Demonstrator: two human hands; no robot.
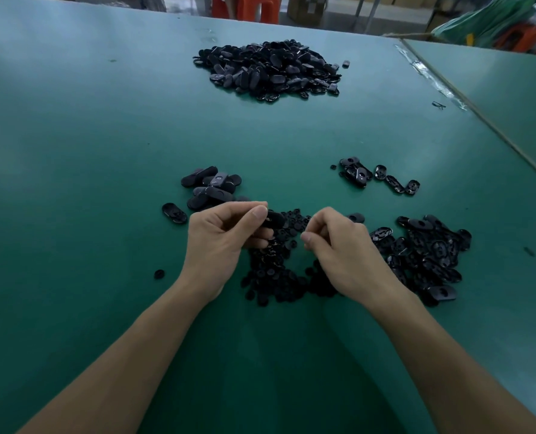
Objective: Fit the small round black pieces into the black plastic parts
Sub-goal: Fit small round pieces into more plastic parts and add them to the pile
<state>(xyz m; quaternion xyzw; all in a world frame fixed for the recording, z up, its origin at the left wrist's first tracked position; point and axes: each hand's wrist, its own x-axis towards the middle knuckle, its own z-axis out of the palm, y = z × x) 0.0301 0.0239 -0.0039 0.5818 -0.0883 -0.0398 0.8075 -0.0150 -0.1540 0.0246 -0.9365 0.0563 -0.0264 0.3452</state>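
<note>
Fingers of the left hand [219, 242] pinch an oval black plastic part [275, 219] at frame centre. The right hand [338, 249] curls thumb to forefinger; what it holds cannot be told. Below them, small round black pieces [279, 277] heap on the green desk [104, 151]. Loose parts [426, 252] lie at right, and a far pile [270, 68] at top centre.

This looks like a small factory assembly hall: a wide green tabletop [104, 151] set beside a second tabletop [504, 89] carries heaps of identical black plastic parts [268, 68], with cardboard boxes [304, 9] and orange plastic stools [245, 7] behind.
</note>
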